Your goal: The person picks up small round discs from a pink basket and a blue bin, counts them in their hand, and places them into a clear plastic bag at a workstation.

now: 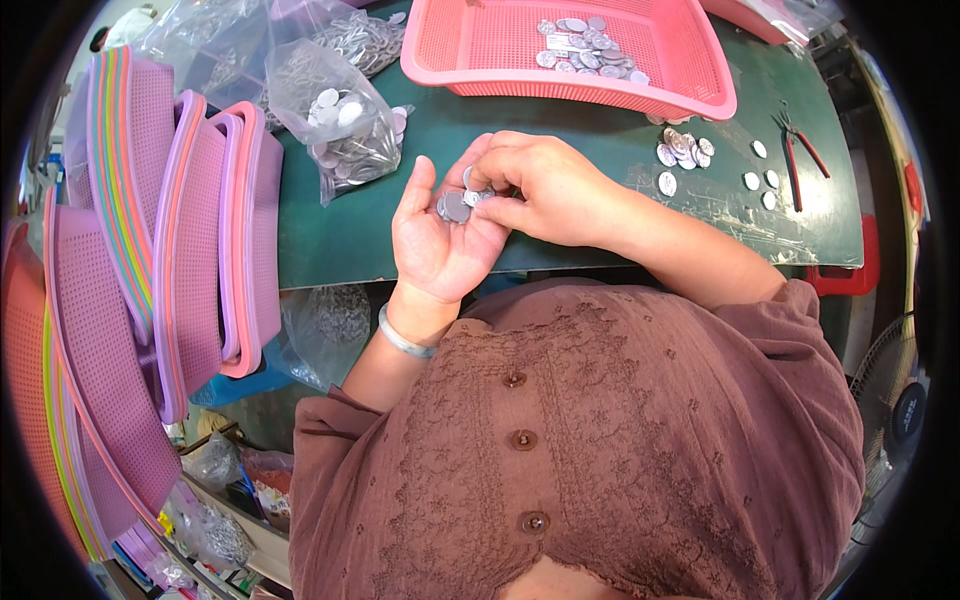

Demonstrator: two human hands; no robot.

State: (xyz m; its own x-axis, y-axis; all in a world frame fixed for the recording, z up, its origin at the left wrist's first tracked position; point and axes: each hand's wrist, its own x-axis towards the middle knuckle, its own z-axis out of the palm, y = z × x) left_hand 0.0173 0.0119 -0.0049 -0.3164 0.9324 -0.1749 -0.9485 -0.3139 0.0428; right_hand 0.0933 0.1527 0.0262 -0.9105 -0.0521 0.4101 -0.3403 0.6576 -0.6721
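My left hand is held palm up at the near edge of the green table, with several flat round silver metal discs resting in the palm and its thumb stretched out. Over that palm, my right hand has its thumb and fingers pinched on one of the discs. Its fingers partly cover the others. Right of my hands, a small pile of similar discs lies on the table, with a few single discs beside it. Red-handled pliers lie farther right.
A pink plastic basket with loose discs inside stands at the far side of the green table. Clear bags of metal pieces stand at its left. Stacked purple baskets rise along the left side. A fan is low at the right.
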